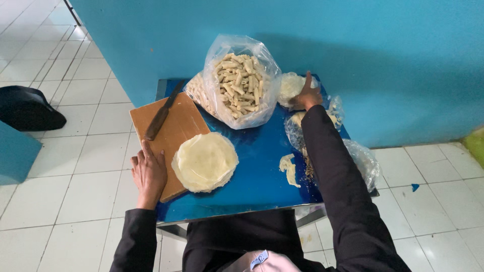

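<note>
My left hand [148, 174] rests flat on the near corner of a brown wooden board [176, 126], fingers spread, holding nothing. A stack of round pale wrappers [205, 161] lies half on the board, half on the blue table [252, 186]. A dark knife [162, 114] lies across the board's far end. My right hand [306, 94] reaches to the table's far side and touches a clear bag of pale filling [290, 84]; whether it grips the bag is unclear. A big clear bag of rolled pastry sticks [241, 83] stands in the middle at the back.
More clear bags [363, 158] lie at the table's right edge under my arm. A pale scrap of wrapper [288, 168] and crumbs sit near the front right. A turquoise wall stands behind the table. White floor tiles surround it, with a dark bag [27, 108] at left.
</note>
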The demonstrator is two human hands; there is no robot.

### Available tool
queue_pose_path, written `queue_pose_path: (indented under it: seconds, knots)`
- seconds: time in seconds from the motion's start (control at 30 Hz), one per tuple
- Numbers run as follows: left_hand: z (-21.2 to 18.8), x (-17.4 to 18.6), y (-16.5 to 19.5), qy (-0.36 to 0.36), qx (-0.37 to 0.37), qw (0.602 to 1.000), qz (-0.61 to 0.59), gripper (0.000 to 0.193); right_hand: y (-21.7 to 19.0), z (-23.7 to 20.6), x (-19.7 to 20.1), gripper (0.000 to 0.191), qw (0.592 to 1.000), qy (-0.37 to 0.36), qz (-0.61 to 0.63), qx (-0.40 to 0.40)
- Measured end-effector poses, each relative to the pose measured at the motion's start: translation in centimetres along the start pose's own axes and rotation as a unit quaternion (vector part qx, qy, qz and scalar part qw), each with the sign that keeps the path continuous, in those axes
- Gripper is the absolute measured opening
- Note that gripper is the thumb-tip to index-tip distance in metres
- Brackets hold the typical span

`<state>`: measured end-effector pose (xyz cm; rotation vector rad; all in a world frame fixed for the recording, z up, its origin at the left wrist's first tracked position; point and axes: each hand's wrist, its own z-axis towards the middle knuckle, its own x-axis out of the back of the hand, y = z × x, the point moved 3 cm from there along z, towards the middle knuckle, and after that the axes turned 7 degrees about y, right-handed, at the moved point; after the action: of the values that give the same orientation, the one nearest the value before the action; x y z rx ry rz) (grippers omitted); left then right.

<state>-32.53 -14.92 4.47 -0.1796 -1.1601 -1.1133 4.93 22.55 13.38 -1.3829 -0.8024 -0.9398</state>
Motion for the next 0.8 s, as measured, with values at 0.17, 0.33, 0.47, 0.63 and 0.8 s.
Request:
queue_pose_path:
  seconds: [0.17,0.33,0.47,0.63,0.8]
  knots:
    - [-0.1,0.2,0.2,0.003,-0.018,1.0,-0.013,0.066,1.1,1.4,-0.8,0.132,0.911,0.016,0.413,-0.001]
    - [-0.4,0.4,0.5,0.013,-0.02,1.0,-0.014,0.069,2.0,1.3,-1.3,0.129,0.739,-0.082,0.668,-0.025]
    - [-1.0,0.3,0.9,0.014,-0.02,1.0,0.011,0.07,0.9,-1.0,-1.5,0.104,0.986,-0.057,0.076,0.137]
    - [-1.9,0.5,1.5,0.027,-0.02,0.999,0.01,0.07,-0.4,-6.1,-3.1,0.073,0.93,0.087,-0.275,0.229]
    - [-2.1,0.7,1.8,0.017,-0.021,1.0,-0.008,0.071,-1.4,-7.9,-4.5,0.061,0.921,0.181,-0.1,0.33]
